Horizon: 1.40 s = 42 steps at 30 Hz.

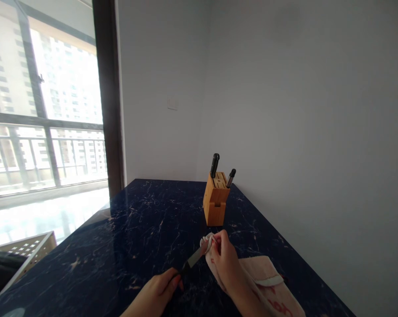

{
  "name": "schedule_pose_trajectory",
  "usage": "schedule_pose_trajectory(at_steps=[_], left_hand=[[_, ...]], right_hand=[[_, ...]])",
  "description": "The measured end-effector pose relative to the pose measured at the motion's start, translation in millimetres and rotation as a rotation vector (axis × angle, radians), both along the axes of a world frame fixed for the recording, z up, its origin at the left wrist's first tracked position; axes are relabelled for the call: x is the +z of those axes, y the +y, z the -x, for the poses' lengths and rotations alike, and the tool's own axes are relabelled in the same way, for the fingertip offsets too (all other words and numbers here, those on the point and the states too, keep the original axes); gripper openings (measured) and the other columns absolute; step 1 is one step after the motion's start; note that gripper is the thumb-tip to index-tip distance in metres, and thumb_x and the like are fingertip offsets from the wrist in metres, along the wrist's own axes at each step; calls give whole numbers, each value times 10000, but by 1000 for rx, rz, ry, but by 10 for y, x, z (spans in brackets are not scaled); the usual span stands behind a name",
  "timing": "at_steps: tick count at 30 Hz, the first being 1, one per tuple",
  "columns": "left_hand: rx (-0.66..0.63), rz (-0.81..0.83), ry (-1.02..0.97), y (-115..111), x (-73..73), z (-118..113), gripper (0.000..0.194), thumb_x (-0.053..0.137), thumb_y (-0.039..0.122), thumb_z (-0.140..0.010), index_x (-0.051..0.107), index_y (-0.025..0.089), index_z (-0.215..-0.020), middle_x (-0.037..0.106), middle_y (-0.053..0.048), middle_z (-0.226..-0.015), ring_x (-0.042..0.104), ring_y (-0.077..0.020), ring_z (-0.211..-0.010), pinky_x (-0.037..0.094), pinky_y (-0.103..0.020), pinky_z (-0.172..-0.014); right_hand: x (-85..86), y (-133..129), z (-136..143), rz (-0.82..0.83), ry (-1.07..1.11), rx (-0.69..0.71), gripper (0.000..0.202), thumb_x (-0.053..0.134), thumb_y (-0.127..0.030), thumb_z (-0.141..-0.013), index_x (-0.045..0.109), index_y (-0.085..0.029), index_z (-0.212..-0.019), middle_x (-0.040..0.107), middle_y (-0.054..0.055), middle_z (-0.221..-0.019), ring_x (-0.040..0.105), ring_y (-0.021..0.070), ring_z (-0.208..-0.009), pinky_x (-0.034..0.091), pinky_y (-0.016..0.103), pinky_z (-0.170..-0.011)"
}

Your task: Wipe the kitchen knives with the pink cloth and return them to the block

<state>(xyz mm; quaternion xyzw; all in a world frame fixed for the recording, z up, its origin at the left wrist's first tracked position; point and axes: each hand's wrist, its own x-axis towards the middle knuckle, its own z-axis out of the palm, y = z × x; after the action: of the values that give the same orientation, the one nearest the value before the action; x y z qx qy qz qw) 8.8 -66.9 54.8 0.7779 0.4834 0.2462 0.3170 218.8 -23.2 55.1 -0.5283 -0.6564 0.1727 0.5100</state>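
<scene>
My left hand (161, 286) is closed around the black handle of a knife (195, 257), whose blade points up and to the right. With its fingers pinched, my right hand (225, 257) grips a pale pink cloth (256, 269) folded over the blade's far end, so the tip is hidden. The rest of the cloth, with red lettering, trails over the table under my right forearm. Just beyond my hands stands a wooden knife block (216, 207) holding a black-handled knife (214, 165) and a second tool with a dark and silver handle (231, 178).
The dark blue marble-patterned table (152, 220) runs up to the pale walls. At the lower left, beside the table, is a light perforated chair or basket (36, 251) with dark fabric on it. A large window (66, 110) is on the left.
</scene>
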Motion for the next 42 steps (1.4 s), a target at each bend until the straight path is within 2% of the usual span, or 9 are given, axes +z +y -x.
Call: schedule_pose_trajectory(at_steps=[6, 10, 16, 21, 30, 36, 42], left_hand=[[1, 2, -35, 51, -108, 4, 385, 277, 379, -898, 598, 176, -830, 488, 45, -601, 415, -94, -543, 314, -173, -523], [36, 0, -34, 66, -155, 7, 385, 271, 370, -899, 596, 174, -834, 457, 50, -570, 404, -93, -519, 308, -177, -507], [11, -13, 4, 39, -100, 1, 349, 297, 358, -896, 595, 189, -824, 592, 23, -657, 536, -117, -604, 361, -179, -578], [8, -48, 23, 39, -142, -6, 321, 309, 338, -896, 575, 185, -805, 646, -5, -734, 588, -133, -668, 388, -187, -626], [17, -58, 20, 48, -186, 2, 311, 302, 330, -899, 574, 193, -836, 649, 2, -741, 597, -127, -674, 394, -182, -622], [36, -64, 45, 51, -178, -1, 304, 301, 325, -897, 568, 202, -819, 652, 6, -737, 592, -125, -669, 393, -180, -620], [14, -51, 46, 47, -156, -1, 319, 296, 340, -896, 572, 197, -825, 648, 0, -731, 592, -131, -664, 396, -187, -616]], right_hand=[[40, 17, -24, -37, 44, -57, 66, 403, -248, -820, 453, -215, -793, 602, 9, -712, 593, 160, -651, 442, 258, -607], [75, -46, 44, -68, 5, 41, 94, 390, -236, -835, 477, -211, -810, 607, 8, -723, 588, 146, -664, 442, 250, -634], [47, -196, 243, -8, -218, 140, 82, 452, -186, -795, 527, -209, -769, 608, 17, -749, 576, 167, -723, 425, 285, -688], [9, -276, 345, 64, -214, 249, 89, 453, -150, -784, 523, -204, -786, 607, 24, -776, 578, 171, -753, 431, 287, -693], [2, -268, 336, 90, -188, 254, 90, 445, -147, -787, 513, -205, -796, 600, 19, -776, 578, 164, -738, 431, 274, -670], [25, -293, 325, 119, -248, 248, 139, 466, -73, -714, 507, -203, -744, 613, 15, -776, 579, 164, -743, 425, 271, -680], [13, -287, 333, 98, -240, 225, 128, 457, -97, -740, 520, -204, -770, 610, 9, -761, 577, 156, -735, 422, 260, -677]])
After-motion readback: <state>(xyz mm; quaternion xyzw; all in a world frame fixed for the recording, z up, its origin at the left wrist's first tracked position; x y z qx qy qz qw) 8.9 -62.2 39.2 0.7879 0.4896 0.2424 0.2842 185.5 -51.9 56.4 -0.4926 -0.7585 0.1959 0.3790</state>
